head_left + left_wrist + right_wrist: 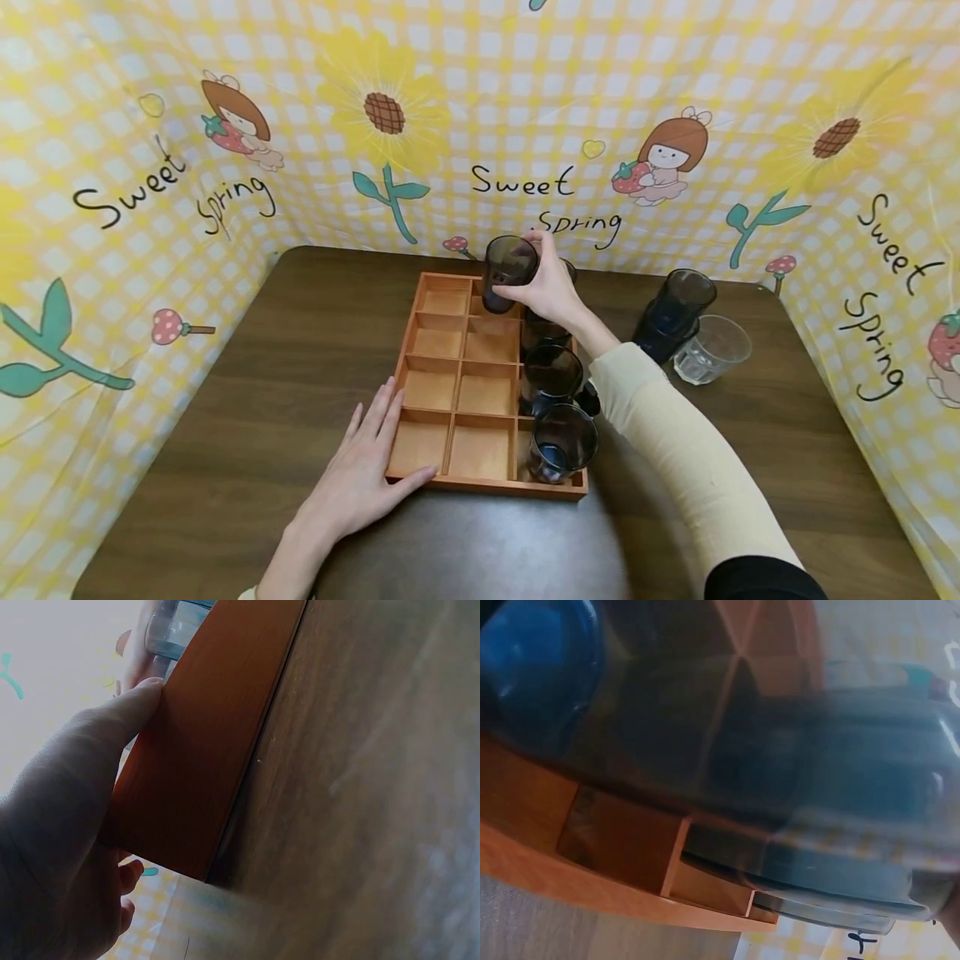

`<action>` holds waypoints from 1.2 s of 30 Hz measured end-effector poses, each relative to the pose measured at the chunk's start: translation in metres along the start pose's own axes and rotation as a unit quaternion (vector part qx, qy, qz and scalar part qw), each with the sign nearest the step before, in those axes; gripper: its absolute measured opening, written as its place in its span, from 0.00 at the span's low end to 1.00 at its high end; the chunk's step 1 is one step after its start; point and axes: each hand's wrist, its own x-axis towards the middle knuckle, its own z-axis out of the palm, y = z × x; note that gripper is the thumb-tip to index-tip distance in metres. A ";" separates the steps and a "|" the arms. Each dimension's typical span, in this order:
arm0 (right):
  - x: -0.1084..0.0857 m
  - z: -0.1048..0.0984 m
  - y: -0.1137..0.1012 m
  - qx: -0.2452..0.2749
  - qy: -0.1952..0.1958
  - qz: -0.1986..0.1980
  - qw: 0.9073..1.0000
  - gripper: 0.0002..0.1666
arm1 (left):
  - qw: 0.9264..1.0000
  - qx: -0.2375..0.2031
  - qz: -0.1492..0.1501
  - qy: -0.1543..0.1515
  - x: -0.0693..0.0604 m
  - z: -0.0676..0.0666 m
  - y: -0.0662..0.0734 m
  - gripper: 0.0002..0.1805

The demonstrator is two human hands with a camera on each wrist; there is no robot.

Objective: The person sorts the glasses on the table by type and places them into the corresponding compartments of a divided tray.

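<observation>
My right hand [551, 287] holds a dark tinted glass [504, 267] between thumb and fingers, over the far end of the wooden compartment tray [491, 486]. The glass is slightly tilted above the far middle compartment. My left hand [360, 467] rests at the tray's near left corner, its thumb on the front edge and its fingers along the left side. In the left wrist view that thumb touches the tray's wall [202, 727]. More dark glasses stand in the right column, among them a near glass [566, 437] and one behind it [551, 379]; the farther ones are partly hidden by my right hand.
Right of the tray, dark glasses [678, 304] are stacked one in another, partly behind my sleeve. Beside them stands a clear glass [716, 350]. The brown table [262, 400] is enclosed at the back and sides by a yellow checked cloth [480, 100].
</observation>
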 end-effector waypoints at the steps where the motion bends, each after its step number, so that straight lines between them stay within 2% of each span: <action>1: -0.001 0.000 0.001 -0.009 0.001 -0.003 1.000 0.54 | 1.000 -0.001 0.001 0.000 0.001 0.000 0.001 0.67; 6: -0.002 0.001 0.003 -0.058 0.003 -0.008 0.998 0.55 | 1.000 -0.006 0.001 -0.001 0.002 0.001 0.003 0.66; 16: 0.001 0.007 0.006 -0.137 0.016 0.016 0.990 0.57 | 1.000 -0.003 0.012 0.011 0.001 0.002 0.005 0.64; 20: 0.001 0.009 0.005 -0.181 0.002 0.009 0.983 0.57 | 1.000 -0.003 0.012 0.012 0.001 0.002 0.005 0.63; 26: 0.004 0.011 0.003 -0.249 -0.026 0.015 0.968 0.58 | 1.000 0.003 0.014 0.019 0.002 0.003 0.005 0.64; 31: 0.007 0.014 0.002 -0.275 -0.038 0.021 0.960 0.55 | 1.000 0.003 0.010 0.013 0.001 0.002 0.004 0.64; 36: 0.007 0.017 0.002 -0.283 -0.035 0.017 0.958 0.54 | 1.000 0.004 0.007 0.012 -0.001 0.000 0.003 0.64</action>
